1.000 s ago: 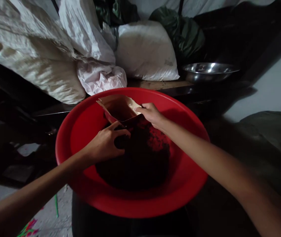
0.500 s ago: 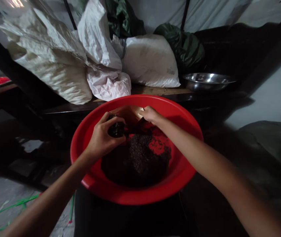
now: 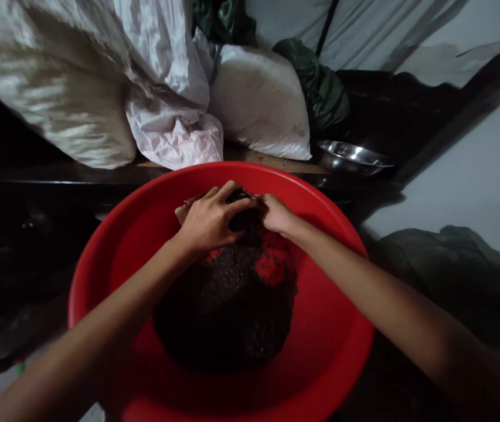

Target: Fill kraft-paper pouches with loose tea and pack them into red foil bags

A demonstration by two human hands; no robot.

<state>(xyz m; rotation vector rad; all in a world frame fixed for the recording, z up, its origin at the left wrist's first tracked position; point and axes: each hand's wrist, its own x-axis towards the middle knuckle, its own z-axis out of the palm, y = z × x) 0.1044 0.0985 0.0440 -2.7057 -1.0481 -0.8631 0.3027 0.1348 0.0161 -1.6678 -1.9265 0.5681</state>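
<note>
A wide red plastic basin (image 3: 95,252) holds a heap of dark, loose, leaf-like bits (image 3: 227,293), perhaps tea leaves. Over the far side of the heap, my left hand (image 3: 210,220) curls around a dark clump of the same bits (image 3: 241,218). My right hand (image 3: 276,214) is closed right beside it, fingers pinched at the edge of a brown paper bag. Only a pale corner of the bag (image 3: 182,212) shows, left of my left hand; my hands hide the rest.
Behind the basin, a dark wooden bench bears a cream woven sack (image 3: 69,105), white sacks (image 3: 262,105) and a shiny metal bowl (image 3: 355,157). A dark green bundle (image 3: 320,88) lies behind them. Greyish-green cloth (image 3: 452,275) sits at the right.
My left hand has moved right with the dark clump, up to my right hand at the paper bag. The view has shifted, and the basin looks larger and nearer.
</note>
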